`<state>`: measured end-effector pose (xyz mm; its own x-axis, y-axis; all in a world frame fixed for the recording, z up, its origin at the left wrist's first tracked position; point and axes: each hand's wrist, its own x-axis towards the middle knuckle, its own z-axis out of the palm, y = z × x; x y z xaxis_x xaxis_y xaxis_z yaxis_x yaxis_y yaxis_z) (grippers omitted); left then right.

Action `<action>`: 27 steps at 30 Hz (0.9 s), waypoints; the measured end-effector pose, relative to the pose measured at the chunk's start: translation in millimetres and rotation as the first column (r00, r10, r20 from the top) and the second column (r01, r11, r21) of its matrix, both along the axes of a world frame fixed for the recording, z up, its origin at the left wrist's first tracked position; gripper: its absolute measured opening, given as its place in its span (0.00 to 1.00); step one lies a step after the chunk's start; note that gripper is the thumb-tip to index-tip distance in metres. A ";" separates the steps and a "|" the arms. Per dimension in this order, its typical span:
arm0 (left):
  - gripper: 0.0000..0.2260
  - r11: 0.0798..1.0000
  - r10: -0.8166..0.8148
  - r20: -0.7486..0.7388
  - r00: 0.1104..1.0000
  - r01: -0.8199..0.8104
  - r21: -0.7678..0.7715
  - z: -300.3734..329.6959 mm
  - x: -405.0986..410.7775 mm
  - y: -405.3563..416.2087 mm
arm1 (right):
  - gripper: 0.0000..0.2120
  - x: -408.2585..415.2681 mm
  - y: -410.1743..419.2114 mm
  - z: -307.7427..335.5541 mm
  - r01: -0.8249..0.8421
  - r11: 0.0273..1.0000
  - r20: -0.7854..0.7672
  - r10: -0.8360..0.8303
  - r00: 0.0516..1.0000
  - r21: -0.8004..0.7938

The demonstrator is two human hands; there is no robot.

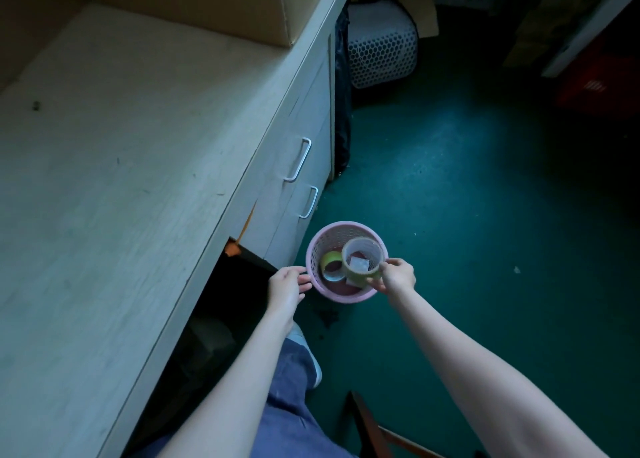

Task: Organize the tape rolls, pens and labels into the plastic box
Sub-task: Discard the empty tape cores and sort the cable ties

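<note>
Tape roll (363, 260), glossy ring, above round perforated pink basket (323, 239)

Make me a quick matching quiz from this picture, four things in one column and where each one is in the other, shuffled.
1. clear tape roll
2. yellow-green tape roll
3. left hand
4. cardboard box

A. on the desk's far end
B. lying inside the pink basket
C. pinched by the right hand over the basket
D. at the basket's left rim

Pairs: 1-C, 2-B, 3-D, 4-A
</note>
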<state>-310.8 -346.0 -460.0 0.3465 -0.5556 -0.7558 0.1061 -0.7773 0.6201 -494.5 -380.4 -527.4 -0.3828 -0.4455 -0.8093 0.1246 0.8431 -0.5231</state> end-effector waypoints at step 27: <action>0.12 0.724 -0.145 0.282 0.948 0.296 -0.623 282.5 -5.3 100.4 | 0.10 37.0 60.2 295.8 -0.277 0.474 0.047 0.564 0.824 -0.836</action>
<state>-316.1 -245.6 -177.5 0.2504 -0.9621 -0.1081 -0.2002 -0.1607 0.9665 -457.5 -320.2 -231.6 0.2075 -0.9742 -0.0888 0.1274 0.1169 -0.9849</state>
